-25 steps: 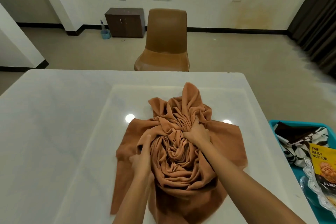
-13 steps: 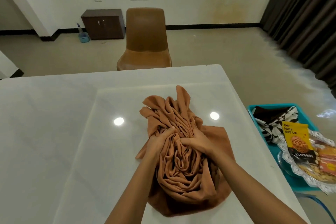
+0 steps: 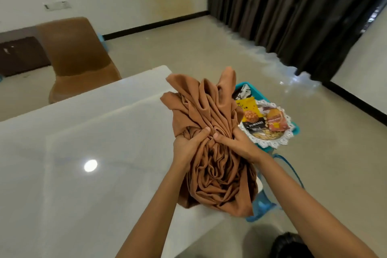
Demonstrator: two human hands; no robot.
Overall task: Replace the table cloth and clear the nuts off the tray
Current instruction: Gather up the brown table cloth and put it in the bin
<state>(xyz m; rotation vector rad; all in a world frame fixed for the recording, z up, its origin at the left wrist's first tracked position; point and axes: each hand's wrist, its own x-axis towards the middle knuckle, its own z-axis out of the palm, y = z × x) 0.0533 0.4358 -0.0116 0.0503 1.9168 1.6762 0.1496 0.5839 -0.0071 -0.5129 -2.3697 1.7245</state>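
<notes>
The brown table cloth point(image 3: 211, 115) is bunched into a bundle, held up over the right edge of the white table point(image 3: 83, 153). My left hand point(image 3: 188, 144) and my right hand point(image 3: 238, 144) both grip its gathered folds. To the right, lower down, a white lace-edged tray point(image 3: 282, 140) carries loose nuts, a yellow almond packet point(image 3: 250, 116) and a red packet point(image 3: 276, 122). The tray rests on a teal basket point(image 3: 295, 130) that holds a black-and-white patterned cloth point(image 3: 244, 92).
A brown chair point(image 3: 77, 58) stands at the table's far side, with a dark cabinet point(image 3: 18, 56) behind it by the wall. Dark curtains point(image 3: 293, 16) hang at the right. A clear blue-edged chair point(image 3: 284, 174) sits below the bundle.
The bundle has been lifted off the table and carried right, toward the basket and tray. The view has swung right with it.
</notes>
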